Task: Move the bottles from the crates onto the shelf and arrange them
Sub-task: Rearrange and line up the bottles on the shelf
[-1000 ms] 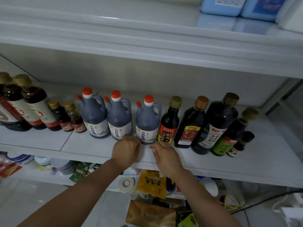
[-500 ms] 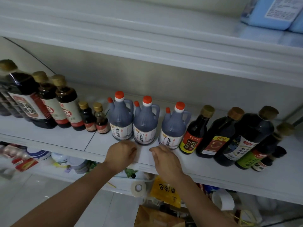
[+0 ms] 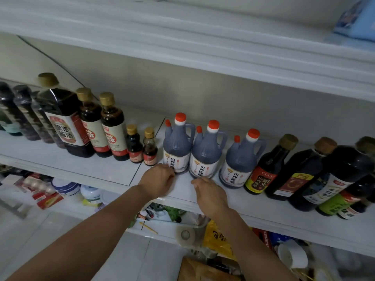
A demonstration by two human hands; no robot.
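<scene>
Three grey-blue vinegar jugs with orange caps stand in a row on the white shelf (image 3: 113,175): the left jug (image 3: 177,145), the middle jug (image 3: 206,153) and the right jug (image 3: 241,159). My left hand (image 3: 157,180) has its fingers curled and its knuckles lie at the base of the left jug, holding nothing. My right hand (image 3: 210,194) rests on the shelf's front edge. Its fingers reach toward the foot of the middle jug without gripping it. Both forearms come up from below.
Dark soy bottles with gold caps (image 3: 67,122) and two small bottles (image 3: 150,149) stand left of the jugs. More dark bottles (image 3: 269,169) crowd the right. An upper shelf (image 3: 203,51) hangs overhead. A cluttered lower shelf holds a tape roll (image 3: 185,235) and a yellow bag (image 3: 218,238).
Both hands have slid left along the shelf front, from before the right jug to before the left and middle jugs. The view has also shifted. The bottles stand as before.
</scene>
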